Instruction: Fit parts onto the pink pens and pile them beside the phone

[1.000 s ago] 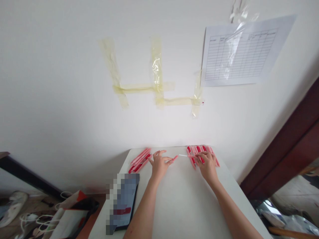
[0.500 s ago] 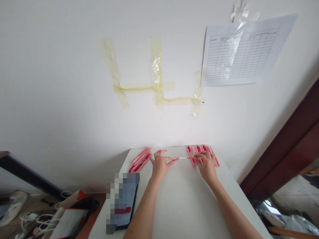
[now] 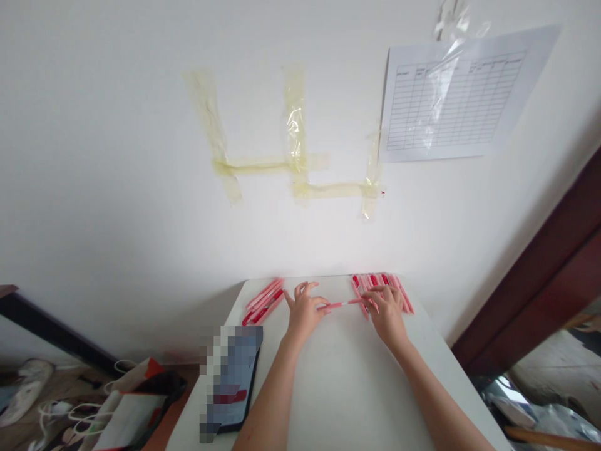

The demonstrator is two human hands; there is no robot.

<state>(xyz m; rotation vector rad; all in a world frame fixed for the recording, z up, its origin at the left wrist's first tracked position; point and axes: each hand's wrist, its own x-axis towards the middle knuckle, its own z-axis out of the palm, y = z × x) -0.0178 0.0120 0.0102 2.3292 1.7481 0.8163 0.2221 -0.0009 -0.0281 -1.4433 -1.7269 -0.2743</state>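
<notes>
Both my hands are at the far end of a white table (image 3: 347,382). My left hand (image 3: 304,310) pinches the left end of a thin pink pen (image 3: 342,304), its other fingers spread. My right hand (image 3: 385,308) pinches the pen's right end, and the pen spans the gap between the two hands. Under and behind my right hand lies a row of several red and pink pens (image 3: 382,289). A second heap of pink and red pens (image 3: 263,300) lies left of my left hand.
A tablet (image 3: 231,379) lies at the table's left edge. The white wall behind carries yellowed tape strips (image 3: 297,169) and a printed sheet (image 3: 457,97). A dark wooden frame (image 3: 539,282) stands at the right. Bags and cables (image 3: 107,407) lie on the floor at the left.
The pen pieces held apart in my two hands have come together into one pen. My right hand has shifted slightly left toward my left hand.
</notes>
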